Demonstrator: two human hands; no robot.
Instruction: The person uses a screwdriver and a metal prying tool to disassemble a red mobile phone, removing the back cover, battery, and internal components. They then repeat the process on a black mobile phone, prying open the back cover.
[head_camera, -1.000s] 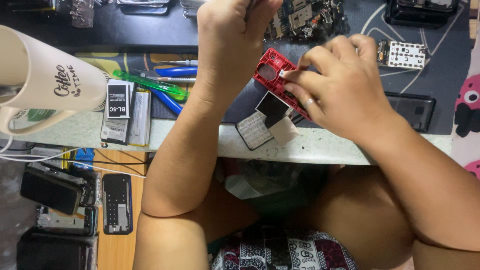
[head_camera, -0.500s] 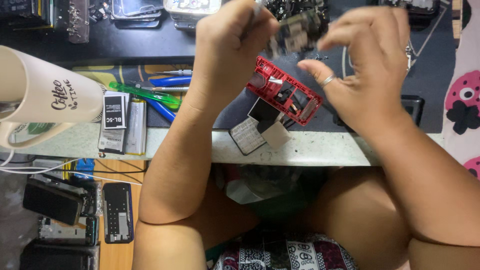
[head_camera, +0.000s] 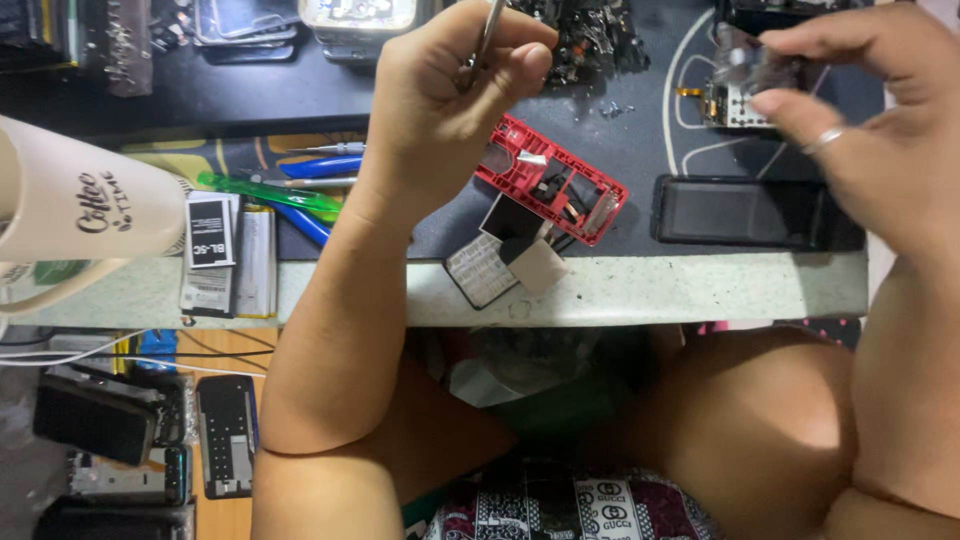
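Left hand (head_camera: 450, 90) fist clamped on tweezers (head_camera: 487, 35), above red frame (head_camera: 551, 180) lying on dark mat (head_camera: 640, 130). Right hand (head_camera: 870, 120) fingertips pinch small blurred board (head_camera: 745, 70), top right. White-labelled battery (head_camera: 209, 255) flat at left, beside cream mug (head_camera: 80, 200).

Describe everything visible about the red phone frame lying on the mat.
The red phone frame is a rectangular plastic shell, stripped, with open cutouts showing dark and metallic inner parts. It lies flat and diagonally on the dark work mat, one end towards the left hand, which is raised over that end with a thin metal tool; whether the hand touches the frame cannot be told. Its lower edge overlaps a loose keypad and a small beige square piece near the table edge.
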